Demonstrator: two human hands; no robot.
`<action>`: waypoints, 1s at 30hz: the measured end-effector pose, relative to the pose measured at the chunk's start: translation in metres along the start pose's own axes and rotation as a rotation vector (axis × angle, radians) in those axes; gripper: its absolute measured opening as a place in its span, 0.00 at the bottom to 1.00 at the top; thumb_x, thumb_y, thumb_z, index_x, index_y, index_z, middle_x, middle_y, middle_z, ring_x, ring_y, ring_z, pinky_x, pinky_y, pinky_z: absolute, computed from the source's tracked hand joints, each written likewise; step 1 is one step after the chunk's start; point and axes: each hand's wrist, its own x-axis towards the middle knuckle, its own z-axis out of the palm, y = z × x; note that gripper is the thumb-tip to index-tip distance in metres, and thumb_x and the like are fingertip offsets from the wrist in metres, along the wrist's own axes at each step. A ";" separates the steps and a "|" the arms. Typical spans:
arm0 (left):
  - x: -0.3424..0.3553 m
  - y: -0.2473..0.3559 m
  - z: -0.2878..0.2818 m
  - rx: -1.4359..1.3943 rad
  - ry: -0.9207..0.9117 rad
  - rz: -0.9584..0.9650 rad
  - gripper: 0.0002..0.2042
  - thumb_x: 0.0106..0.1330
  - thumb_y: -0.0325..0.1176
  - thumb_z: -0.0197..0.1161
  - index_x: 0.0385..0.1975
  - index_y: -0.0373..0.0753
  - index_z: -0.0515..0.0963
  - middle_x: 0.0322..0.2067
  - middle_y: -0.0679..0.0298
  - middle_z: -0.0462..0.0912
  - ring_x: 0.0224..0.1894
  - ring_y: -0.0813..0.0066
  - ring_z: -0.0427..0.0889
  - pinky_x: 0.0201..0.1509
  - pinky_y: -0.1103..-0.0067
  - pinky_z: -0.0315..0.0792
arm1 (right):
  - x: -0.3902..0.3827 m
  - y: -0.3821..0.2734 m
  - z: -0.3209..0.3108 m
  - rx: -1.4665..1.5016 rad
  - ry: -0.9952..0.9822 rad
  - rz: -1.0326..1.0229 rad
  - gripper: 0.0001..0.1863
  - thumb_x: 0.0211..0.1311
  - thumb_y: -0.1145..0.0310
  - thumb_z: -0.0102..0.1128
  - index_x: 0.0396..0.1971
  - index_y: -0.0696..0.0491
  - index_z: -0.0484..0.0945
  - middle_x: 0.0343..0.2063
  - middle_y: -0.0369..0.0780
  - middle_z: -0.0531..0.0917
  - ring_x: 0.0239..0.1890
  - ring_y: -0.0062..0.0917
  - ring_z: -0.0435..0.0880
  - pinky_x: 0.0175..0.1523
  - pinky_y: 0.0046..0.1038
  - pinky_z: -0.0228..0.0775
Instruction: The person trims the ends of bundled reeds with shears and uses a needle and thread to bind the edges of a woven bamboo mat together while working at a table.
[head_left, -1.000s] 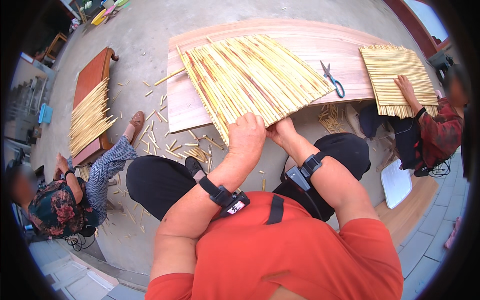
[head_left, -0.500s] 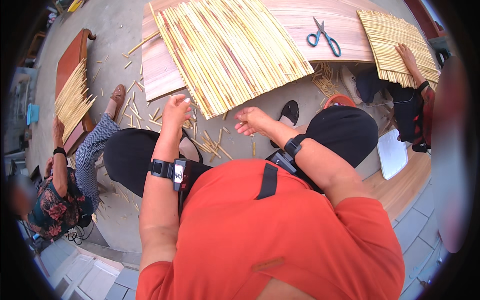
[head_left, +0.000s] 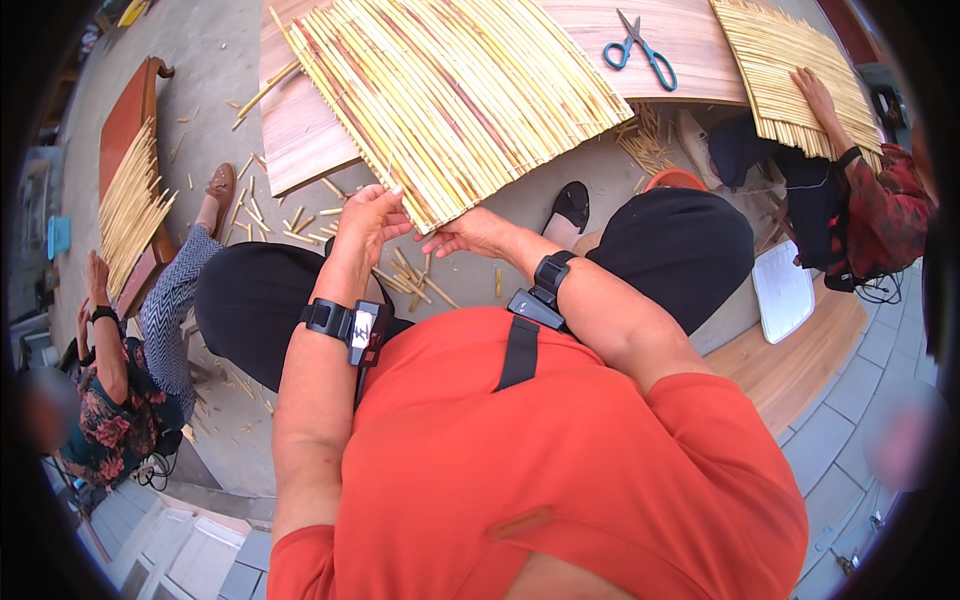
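A mat of yellow and brown reed stalks [head_left: 455, 100], bound side by side, lies on the wooden table and juts over its near edge. At the mat's near left corner, my left hand [head_left: 368, 222] is closed, its thumb and fingers pinching the left edge. My right hand [head_left: 472, 232] is at the same corner from the right, its fingers curled at the near edge and partly hidden under it. Blue-handled scissors [head_left: 640, 50] lie partly open on the table, right of the mat.
Wooden tabletop [head_left: 305, 140] shows left of the mat, with a loose stalk [head_left: 268, 92]. Cut stalk pieces [head_left: 410, 278] litter the floor. At right, a co-worker's hand [head_left: 815, 95] rests on another reed mat [head_left: 790, 75]. At left, another person sits by a stalk bundle [head_left: 132, 215].
Both hands have moved from in front of the mat to its near left corner and taken hold there. The whole view has shifted slightly.
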 end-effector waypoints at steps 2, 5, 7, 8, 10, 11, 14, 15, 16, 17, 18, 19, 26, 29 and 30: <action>0.002 -0.005 0.001 -0.024 -0.060 -0.026 0.09 0.62 0.35 0.60 0.34 0.37 0.72 0.28 0.62 0.78 0.27 0.75 0.78 0.32 0.79 0.75 | 0.000 0.000 0.000 -0.016 0.061 -0.021 0.18 0.62 0.58 0.56 0.46 0.53 0.73 0.35 0.39 0.79 0.34 0.22 0.81 0.35 0.20 0.74; 0.000 -0.002 0.012 -0.018 -0.068 -0.015 0.09 0.61 0.34 0.62 0.34 0.38 0.71 0.29 0.62 0.79 0.28 0.75 0.78 0.33 0.80 0.76 | 0.001 -0.001 -0.005 -0.031 0.054 -0.028 0.20 0.59 0.51 0.57 0.41 0.51 0.76 0.31 0.39 0.80 0.32 0.22 0.82 0.31 0.19 0.73; -0.007 0.006 0.021 -0.045 -0.112 -0.024 0.09 0.60 0.33 0.62 0.34 0.38 0.71 0.29 0.62 0.79 0.28 0.75 0.79 0.33 0.80 0.76 | 0.000 -0.004 -0.006 -0.025 0.047 -0.043 0.19 0.61 0.49 0.54 0.36 0.51 0.76 0.27 0.37 0.80 0.29 0.21 0.81 0.26 0.16 0.69; -0.008 0.008 0.025 -0.075 -0.151 -0.031 0.09 0.60 0.32 0.62 0.34 0.38 0.71 0.29 0.62 0.79 0.28 0.74 0.79 0.33 0.80 0.75 | -0.001 -0.006 -0.007 -0.023 0.053 -0.044 0.19 0.61 0.49 0.54 0.36 0.51 0.76 0.27 0.37 0.80 0.29 0.21 0.81 0.26 0.16 0.69; -0.012 0.012 0.027 -0.108 -0.172 -0.038 0.09 0.60 0.32 0.62 0.36 0.37 0.71 0.30 0.61 0.80 0.28 0.74 0.80 0.32 0.80 0.77 | -0.002 -0.016 0.000 0.006 -0.037 -0.067 0.18 0.62 0.49 0.52 0.33 0.50 0.74 0.23 0.35 0.77 0.22 0.17 0.76 0.20 0.15 0.63; -0.015 0.016 0.028 -0.160 -0.191 -0.028 0.10 0.60 0.33 0.61 0.37 0.37 0.72 0.31 0.60 0.80 0.28 0.74 0.81 0.31 0.81 0.77 | -0.007 -0.022 0.008 0.109 -0.001 -0.129 0.16 0.62 0.51 0.53 0.33 0.50 0.74 0.21 0.34 0.74 0.16 0.15 0.68 0.19 0.15 0.59; -0.022 0.026 0.039 -0.237 -0.223 -0.002 0.12 0.61 0.33 0.61 0.41 0.35 0.72 0.32 0.59 0.81 0.29 0.75 0.82 0.29 0.81 0.79 | -0.009 -0.029 0.008 0.215 0.042 -0.208 0.12 0.60 0.57 0.57 0.34 0.50 0.74 0.20 0.33 0.72 0.15 0.15 0.64 0.18 0.16 0.56; -0.025 0.031 0.043 -0.262 -0.226 0.007 0.13 0.61 0.33 0.61 0.42 0.35 0.72 0.32 0.59 0.81 0.28 0.75 0.82 0.29 0.81 0.79 | -0.012 -0.036 0.010 0.211 0.041 -0.210 0.12 0.60 0.57 0.57 0.34 0.50 0.74 0.20 0.33 0.72 0.15 0.15 0.64 0.18 0.16 0.56; -0.029 0.037 0.047 -0.287 -0.228 0.016 0.13 0.61 0.33 0.61 0.43 0.34 0.72 0.32 0.59 0.81 0.28 0.75 0.82 0.29 0.81 0.79 | -0.018 -0.045 0.013 0.201 0.004 -0.228 0.10 0.58 0.61 0.59 0.34 0.51 0.74 0.20 0.33 0.72 0.15 0.15 0.65 0.18 0.16 0.55; -0.032 0.041 0.050 -0.288 -0.229 0.021 0.13 0.61 0.33 0.61 0.43 0.34 0.72 0.32 0.59 0.81 0.28 0.75 0.82 0.29 0.81 0.79 | -0.023 -0.050 0.014 0.192 -0.033 -0.246 0.09 0.57 0.64 0.61 0.35 0.51 0.74 0.20 0.33 0.72 0.15 0.14 0.65 0.18 0.16 0.55; -0.036 0.047 0.053 -0.313 -0.233 0.046 0.14 0.61 0.33 0.61 0.43 0.34 0.72 0.32 0.59 0.81 0.28 0.75 0.82 0.29 0.81 0.79 | -0.026 -0.052 0.013 0.186 -0.036 -0.247 0.09 0.57 0.64 0.61 0.35 0.51 0.74 0.20 0.33 0.72 0.15 0.14 0.65 0.18 0.16 0.55; -0.040 0.052 0.057 -0.338 -0.237 0.071 0.14 0.61 0.34 0.61 0.43 0.33 0.72 0.33 0.59 0.81 0.28 0.75 0.82 0.29 0.81 0.79 | -0.030 -0.054 0.012 0.178 -0.093 -0.266 0.10 0.55 0.67 0.62 0.36 0.52 0.74 0.21 0.34 0.73 0.15 0.15 0.65 0.18 0.16 0.55; -0.048 0.069 0.070 -0.295 -0.300 0.080 0.12 0.60 0.35 0.61 0.40 0.36 0.73 0.29 0.63 0.81 0.25 0.81 0.79 0.25 0.85 0.75 | -0.047 -0.070 0.022 0.214 -0.122 -0.389 0.13 0.54 0.72 0.62 0.40 0.54 0.74 0.22 0.35 0.74 0.15 0.15 0.65 0.18 0.15 0.54; -0.047 0.069 0.079 -0.242 -0.238 0.147 0.08 0.59 0.36 0.61 0.34 0.41 0.73 0.21 0.73 0.75 0.18 0.87 0.70 0.19 0.88 0.62 | -0.045 -0.065 0.015 0.248 -0.114 -0.418 0.14 0.54 0.74 0.60 0.42 0.55 0.74 0.23 0.34 0.74 0.16 0.15 0.65 0.18 0.15 0.54; -0.045 0.067 0.080 -0.247 -0.238 0.149 0.08 0.59 0.36 0.61 0.34 0.41 0.73 0.21 0.73 0.75 0.18 0.87 0.70 0.19 0.88 0.62 | -0.045 -0.065 0.013 0.259 -0.104 -0.450 0.14 0.55 0.74 0.60 0.42 0.55 0.74 0.22 0.34 0.74 0.16 0.15 0.65 0.18 0.15 0.54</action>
